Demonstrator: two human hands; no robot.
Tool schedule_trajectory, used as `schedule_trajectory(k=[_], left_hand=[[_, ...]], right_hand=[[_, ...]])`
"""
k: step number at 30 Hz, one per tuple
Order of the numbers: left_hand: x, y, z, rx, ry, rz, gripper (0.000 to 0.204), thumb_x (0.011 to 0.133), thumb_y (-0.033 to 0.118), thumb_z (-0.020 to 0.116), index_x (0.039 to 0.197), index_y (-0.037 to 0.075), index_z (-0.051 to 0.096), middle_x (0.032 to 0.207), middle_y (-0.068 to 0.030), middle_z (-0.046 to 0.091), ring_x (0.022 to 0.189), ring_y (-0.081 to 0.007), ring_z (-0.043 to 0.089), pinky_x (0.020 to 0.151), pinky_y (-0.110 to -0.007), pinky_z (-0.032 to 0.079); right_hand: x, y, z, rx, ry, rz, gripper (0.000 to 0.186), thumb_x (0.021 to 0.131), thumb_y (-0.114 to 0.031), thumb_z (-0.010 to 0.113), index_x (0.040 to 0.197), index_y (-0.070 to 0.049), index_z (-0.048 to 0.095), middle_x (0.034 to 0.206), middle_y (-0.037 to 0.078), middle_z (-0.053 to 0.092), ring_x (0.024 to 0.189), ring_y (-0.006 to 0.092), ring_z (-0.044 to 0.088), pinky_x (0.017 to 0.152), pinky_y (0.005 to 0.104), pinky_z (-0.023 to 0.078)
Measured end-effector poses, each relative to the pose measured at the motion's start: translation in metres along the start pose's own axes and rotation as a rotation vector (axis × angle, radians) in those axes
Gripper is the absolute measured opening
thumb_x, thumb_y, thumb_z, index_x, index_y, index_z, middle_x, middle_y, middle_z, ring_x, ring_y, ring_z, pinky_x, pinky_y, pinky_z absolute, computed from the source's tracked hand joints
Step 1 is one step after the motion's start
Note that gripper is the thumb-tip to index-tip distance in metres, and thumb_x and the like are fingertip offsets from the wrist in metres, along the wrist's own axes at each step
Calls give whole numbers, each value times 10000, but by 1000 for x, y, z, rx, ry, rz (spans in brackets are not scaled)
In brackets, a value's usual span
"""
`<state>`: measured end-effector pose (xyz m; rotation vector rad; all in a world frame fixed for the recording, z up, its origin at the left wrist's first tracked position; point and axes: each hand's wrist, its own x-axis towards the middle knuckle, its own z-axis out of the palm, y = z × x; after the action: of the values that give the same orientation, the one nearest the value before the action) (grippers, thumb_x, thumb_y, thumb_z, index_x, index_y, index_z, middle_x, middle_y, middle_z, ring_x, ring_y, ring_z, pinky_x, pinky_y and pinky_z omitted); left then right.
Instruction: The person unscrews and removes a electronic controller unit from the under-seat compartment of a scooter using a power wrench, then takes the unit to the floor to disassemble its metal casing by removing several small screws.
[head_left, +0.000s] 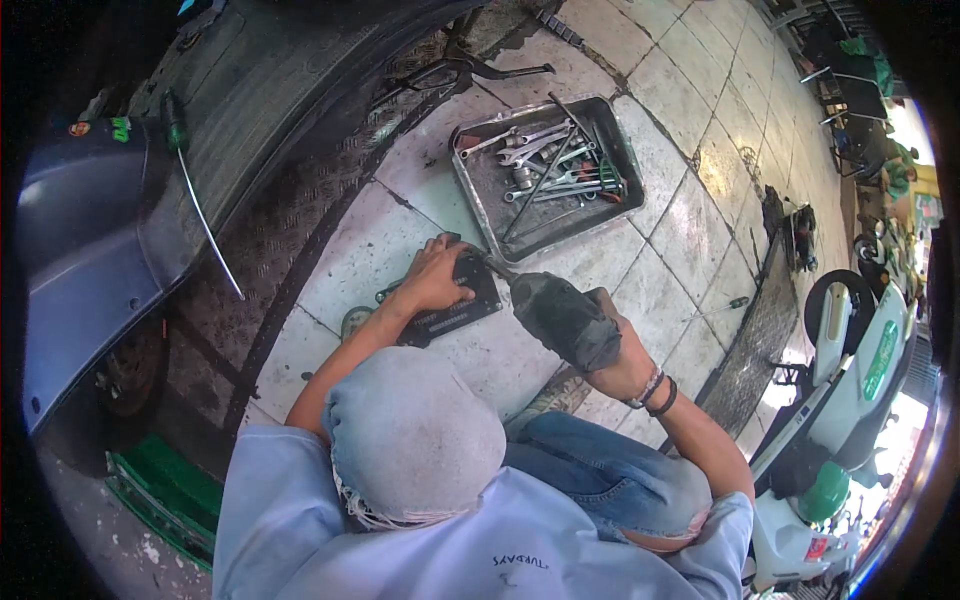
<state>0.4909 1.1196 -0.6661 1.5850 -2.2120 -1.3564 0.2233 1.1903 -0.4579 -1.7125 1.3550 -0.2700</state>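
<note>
My left hand (432, 277) grips a flat black part (468, 305) with slots and small holes, held low over the tiled floor in front of my bent knees. The thumb lies across its face and the fingers curl over its far side. In my right hand (625, 362) is a bulky dark power driver (565, 318), its body scuffed or wrapped. The driver's slim nose points up and left toward the black part's right edge; whether its tip touches, I cannot tell. Both knees, in faded jeans, are raised, and the left one (415, 430) partly hides my left forearm.
Just beyond my hands stands a metal tray (628, 150) holding several wrenches, sockets and rods. A screwdriver (177, 130) rests by a blue vehicle panel (90, 290) on the left. A small screwdriver (738, 302) lies on the right floor, near a parked white scooter (850, 400).
</note>
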Motion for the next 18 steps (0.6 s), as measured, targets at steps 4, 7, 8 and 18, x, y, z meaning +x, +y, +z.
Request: schedule_trajectory(k=[4, 7, 8, 18], left_hand=[[0, -2, 6, 23, 25, -9, 817, 695, 290, 883, 1417, 153, 527, 1459, -237, 446, 1384, -410, 406, 1169, -507, 319], [-3, 3, 2, 34, 36, -13, 795, 698, 274, 880, 1406, 155, 536, 1435, -223, 479, 1364, -400, 428, 1167, -484, 333], [-4, 5, -1, 40, 34, -14, 795, 698, 274, 880, 1406, 155, 536, 1435, -223, 479, 1364, -400, 428, 1167, -484, 333], [9, 14, 6, -224, 313, 332, 226, 876, 152, 723, 1065, 30, 706, 1070, -126, 704, 1022, -325, 677, 889, -388, 528]], right_hand=[[-12, 8, -4, -207, -49, -165, 414, 841, -216, 753, 1199, -43, 637, 1119, 212, 582, 996, 370, 667, 869, 394, 528], [-26, 14, -2, -136, -33, -95, 453, 832, -288, 788, 1201, -62, 652, 1130, 197, 589, 988, 355, 653, 872, 396, 525], [-31, 22, 2, -130, -30, -96, 453, 832, -288, 788, 1201, -62, 652, 1130, 197, 589, 988, 355, 653, 872, 396, 525], [-78, 54, 5, -62, -15, 36, 554, 802, -308, 805, 1229, -18, 605, 1188, 205, 579, 1048, 349, 643, 869, 390, 519]])
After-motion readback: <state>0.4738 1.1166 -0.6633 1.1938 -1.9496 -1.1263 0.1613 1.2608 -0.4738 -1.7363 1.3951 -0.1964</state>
